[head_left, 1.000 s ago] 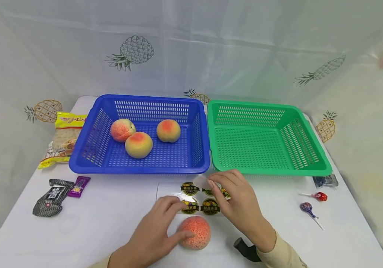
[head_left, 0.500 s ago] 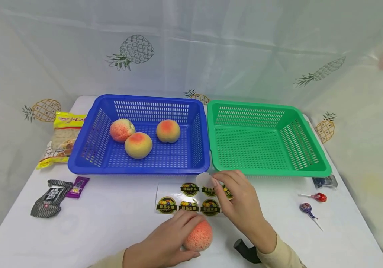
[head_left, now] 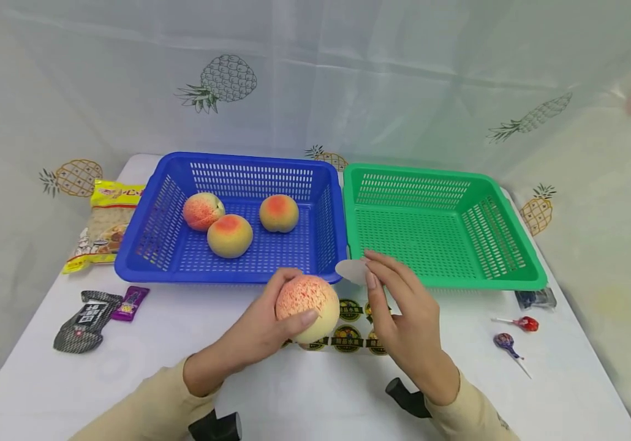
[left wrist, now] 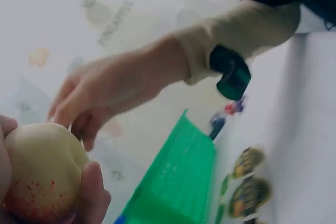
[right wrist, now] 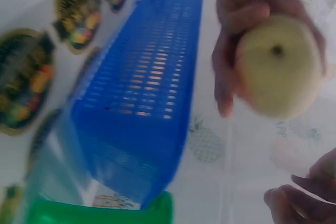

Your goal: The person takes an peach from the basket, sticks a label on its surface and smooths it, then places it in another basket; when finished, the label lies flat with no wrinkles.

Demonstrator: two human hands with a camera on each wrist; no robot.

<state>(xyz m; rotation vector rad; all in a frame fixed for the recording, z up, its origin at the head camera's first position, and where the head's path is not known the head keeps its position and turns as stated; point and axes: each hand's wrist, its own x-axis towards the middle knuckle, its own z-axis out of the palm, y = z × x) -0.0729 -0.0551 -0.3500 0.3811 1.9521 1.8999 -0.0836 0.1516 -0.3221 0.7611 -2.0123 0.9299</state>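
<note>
In the head view my left hand [head_left: 257, 327] grips a pink-and-cream peach [head_left: 311, 309], lifted above the table with the thumb across its front. My right hand [head_left: 409, 321] pinches a round sticker [head_left: 351, 271] between thumb and fingertips, its pale side showing, just right of the peach and apart from it. Below them lies a sheet of round black-and-gold stickers [head_left: 347, 339], partly covered by the peach. The peach [left wrist: 44, 169] fills the lower left of the left wrist view. Its stem dimple faces the right wrist view, where the left hand [right wrist: 231, 35] cups it.
A blue basket [head_left: 230, 278] with three peaches stands at the back left, touching a green basket [head_left: 445, 283]. Snack packets [head_left: 88, 321] lie on the left and lollipops [head_left: 505, 343] on the right. A yellow bag [head_left: 111, 226] sits beside the blue basket.
My left hand has closed on the peach and raised it from the table, up over the sticker sheet. The right hand has moved slightly up and right with the sticker.
</note>
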